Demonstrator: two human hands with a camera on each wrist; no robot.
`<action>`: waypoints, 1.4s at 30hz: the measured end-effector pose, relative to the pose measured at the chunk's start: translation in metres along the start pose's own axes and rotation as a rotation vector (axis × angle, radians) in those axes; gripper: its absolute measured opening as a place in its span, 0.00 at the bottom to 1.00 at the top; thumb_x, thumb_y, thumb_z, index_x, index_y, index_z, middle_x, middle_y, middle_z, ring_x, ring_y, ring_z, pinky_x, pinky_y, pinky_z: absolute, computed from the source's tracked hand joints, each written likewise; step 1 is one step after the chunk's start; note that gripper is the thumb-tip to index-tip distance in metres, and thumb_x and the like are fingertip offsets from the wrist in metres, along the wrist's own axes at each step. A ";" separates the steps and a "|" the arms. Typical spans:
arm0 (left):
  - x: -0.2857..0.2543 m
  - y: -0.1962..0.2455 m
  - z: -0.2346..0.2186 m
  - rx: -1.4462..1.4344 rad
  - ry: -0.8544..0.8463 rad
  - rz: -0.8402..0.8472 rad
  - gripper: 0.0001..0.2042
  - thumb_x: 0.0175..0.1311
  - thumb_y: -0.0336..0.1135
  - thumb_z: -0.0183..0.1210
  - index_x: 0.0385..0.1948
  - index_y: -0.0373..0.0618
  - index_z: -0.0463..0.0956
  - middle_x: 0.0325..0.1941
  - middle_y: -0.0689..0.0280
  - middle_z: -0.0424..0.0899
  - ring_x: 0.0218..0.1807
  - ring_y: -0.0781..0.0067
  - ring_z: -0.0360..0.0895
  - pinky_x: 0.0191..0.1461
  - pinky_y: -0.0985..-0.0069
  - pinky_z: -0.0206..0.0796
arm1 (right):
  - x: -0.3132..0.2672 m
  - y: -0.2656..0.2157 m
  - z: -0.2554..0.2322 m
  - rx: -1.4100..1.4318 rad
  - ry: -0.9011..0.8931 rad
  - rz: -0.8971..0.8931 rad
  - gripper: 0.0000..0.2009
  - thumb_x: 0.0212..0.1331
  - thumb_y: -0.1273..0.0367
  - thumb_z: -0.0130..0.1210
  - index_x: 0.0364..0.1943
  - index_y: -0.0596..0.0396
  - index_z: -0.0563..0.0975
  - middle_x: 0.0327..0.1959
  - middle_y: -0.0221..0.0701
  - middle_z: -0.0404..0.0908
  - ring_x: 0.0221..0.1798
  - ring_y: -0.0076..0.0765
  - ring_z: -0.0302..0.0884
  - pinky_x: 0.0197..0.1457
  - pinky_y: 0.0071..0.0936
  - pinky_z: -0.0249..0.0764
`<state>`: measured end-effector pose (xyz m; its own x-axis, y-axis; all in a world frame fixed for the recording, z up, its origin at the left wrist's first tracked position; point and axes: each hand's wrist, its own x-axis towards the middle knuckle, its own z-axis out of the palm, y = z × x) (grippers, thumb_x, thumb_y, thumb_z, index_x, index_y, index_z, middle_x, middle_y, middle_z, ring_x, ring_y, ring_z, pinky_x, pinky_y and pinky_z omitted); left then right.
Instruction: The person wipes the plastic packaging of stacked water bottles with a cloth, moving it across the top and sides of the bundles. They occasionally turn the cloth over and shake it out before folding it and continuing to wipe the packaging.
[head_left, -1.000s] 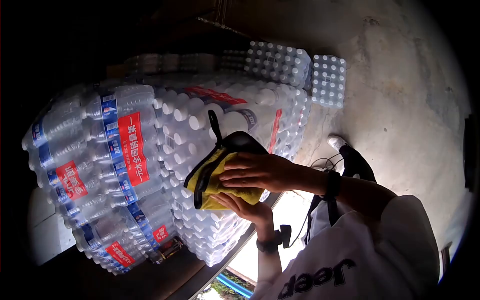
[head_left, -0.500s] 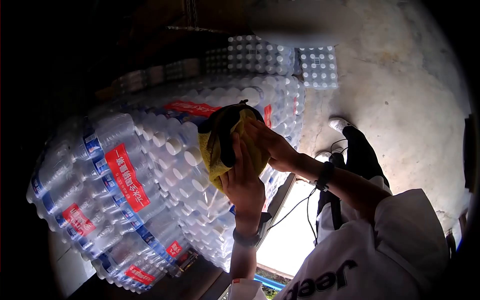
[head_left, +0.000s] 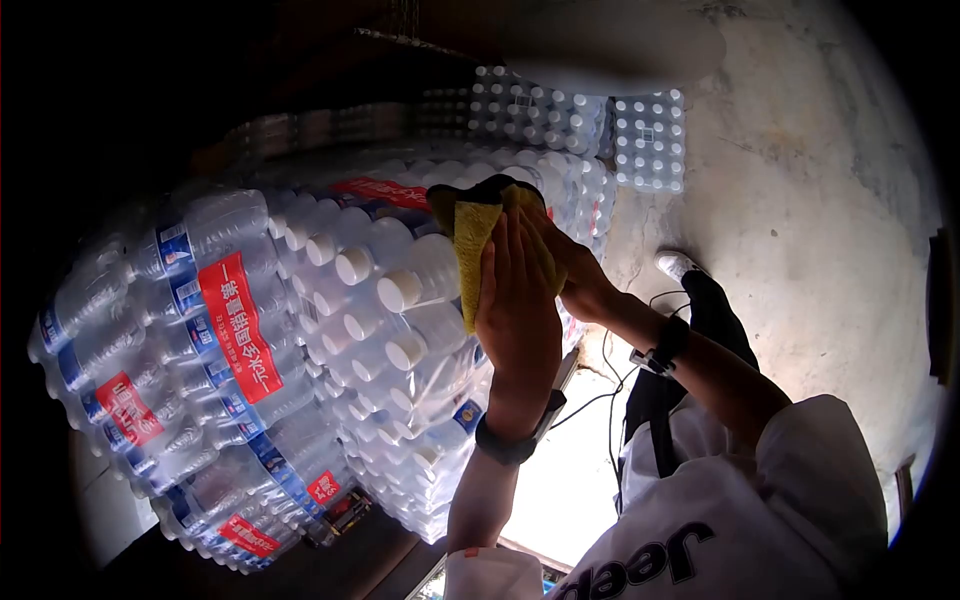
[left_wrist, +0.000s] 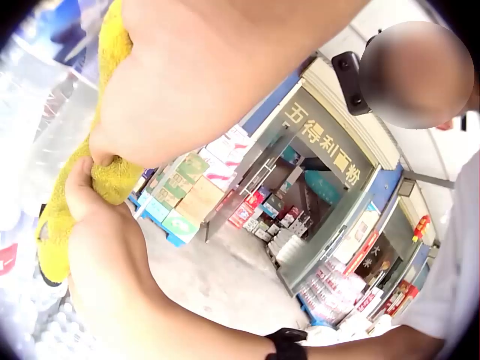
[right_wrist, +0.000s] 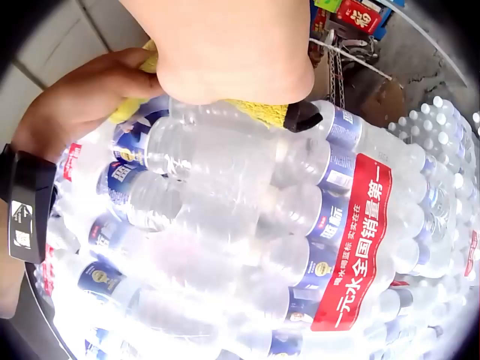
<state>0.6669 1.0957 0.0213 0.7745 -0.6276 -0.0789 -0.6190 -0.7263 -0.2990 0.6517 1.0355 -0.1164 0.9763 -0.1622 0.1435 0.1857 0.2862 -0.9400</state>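
Both hands hold a yellow cleaning cloth (head_left: 468, 255) with black trim, bunched up above stacked packs of bottled water (head_left: 375, 300). My left hand (head_left: 522, 320) lies over the near side of the cloth in the head view, its fingers pointing up along it. Partly behind it, my right hand (head_left: 585, 285) grips the far side. In the left wrist view, a fold of the cloth (left_wrist: 116, 180) bulges between the two hands. The right wrist view shows the left thumb pressed on the cloth, and a black-edged corner of the cloth (right_wrist: 262, 112) sticks out below the right hand.
Shrink-wrapped bottles carry a red banner (right_wrist: 352, 247). More packs (head_left: 648, 145) stand on the concrete floor (head_left: 780, 200) at the back right. A dark cable (head_left: 610, 400) hangs by my legs. Behind, a shopfront (left_wrist: 322, 142) has stacked cartons (left_wrist: 199, 195) outside.
The cloth was spread wider with its loop sticking up; now it is bunched narrower and farther right. The left hand has moved up in front of it, and the right hand from its top to behind.
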 end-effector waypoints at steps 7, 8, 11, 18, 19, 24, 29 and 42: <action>-0.109 -0.027 -0.028 -0.027 0.119 -0.267 0.31 0.63 0.22 0.48 0.72 0.33 0.59 0.78 0.45 0.59 0.80 0.37 0.49 0.80 0.44 0.33 | -0.022 -0.061 0.043 -0.260 -0.161 -0.354 0.38 0.51 0.80 0.62 0.71 0.55 0.65 0.78 0.38 0.57 0.81 0.55 0.48 0.81 0.47 0.56; -0.113 -0.023 -0.005 0.091 0.148 -0.265 0.31 0.64 0.24 0.47 0.73 0.34 0.59 0.78 0.45 0.58 0.80 0.37 0.49 0.80 0.44 0.31 | -0.017 -0.055 0.044 -0.279 -0.179 -0.436 0.38 0.50 0.79 0.63 0.70 0.55 0.65 0.77 0.38 0.57 0.81 0.55 0.49 0.80 0.47 0.57; -0.108 -0.008 0.027 0.106 0.106 -0.261 0.29 0.61 0.25 0.49 0.69 0.35 0.66 0.76 0.47 0.64 0.76 0.39 0.60 0.75 0.44 0.50 | -0.031 -0.007 0.036 -0.346 -0.166 -0.365 0.39 0.50 0.80 0.63 0.71 0.57 0.64 0.77 0.41 0.58 0.81 0.55 0.48 0.81 0.45 0.56; -0.111 -0.018 -0.019 -0.251 0.256 -0.333 0.26 0.59 0.24 0.57 0.63 0.44 0.75 0.63 0.53 0.79 0.61 0.53 0.79 0.60 0.59 0.71 | -0.031 -0.080 0.044 -0.135 -0.192 -0.071 0.35 0.59 0.80 0.55 0.73 0.60 0.60 0.77 0.46 0.57 0.82 0.57 0.45 0.80 0.44 0.53; -0.121 -0.019 -0.019 -0.260 0.343 -0.387 0.26 0.59 0.23 0.57 0.63 0.43 0.75 0.64 0.53 0.78 0.61 0.52 0.78 0.61 0.59 0.71 | -0.029 -0.081 0.051 -0.266 -0.281 -0.265 0.31 0.58 0.78 0.55 0.69 0.61 0.66 0.74 0.46 0.62 0.81 0.59 0.48 0.79 0.49 0.53; -0.177 0.021 0.025 -0.332 0.392 -0.682 0.27 0.53 0.23 0.56 0.60 0.34 0.74 0.65 0.48 0.75 0.67 0.40 0.72 0.63 0.57 0.69 | -0.035 -0.055 0.047 -0.491 -0.618 -0.654 0.27 0.42 0.75 0.58 0.55 0.65 0.77 0.60 0.45 0.75 0.63 0.58 0.69 0.62 0.57 0.67; -0.147 0.018 0.004 -0.704 0.381 -0.659 0.37 0.50 0.23 0.56 0.71 0.45 0.66 0.71 0.60 0.72 0.61 0.48 0.78 0.61 0.57 0.73 | -0.024 -0.078 0.033 -0.590 -0.526 -0.619 0.29 0.68 0.66 0.54 0.68 0.70 0.63 0.70 0.55 0.64 0.76 0.76 0.51 0.75 0.65 0.49; -0.279 0.015 -0.046 -1.063 1.054 -1.051 0.40 0.51 0.14 0.48 0.74 0.37 0.56 0.79 0.48 0.57 0.77 0.45 0.58 0.79 0.53 0.50 | -0.084 -0.187 0.174 -0.606 -1.191 -0.617 0.27 0.65 0.75 0.48 0.70 0.68 0.64 0.73 0.51 0.65 0.78 0.63 0.56 0.78 0.55 0.51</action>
<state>0.4359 1.2471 0.0825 0.7166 0.5648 0.4092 -0.1226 -0.4757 0.8710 0.5544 1.1603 0.1012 0.3305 0.8333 0.4432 0.8169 -0.0174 -0.5765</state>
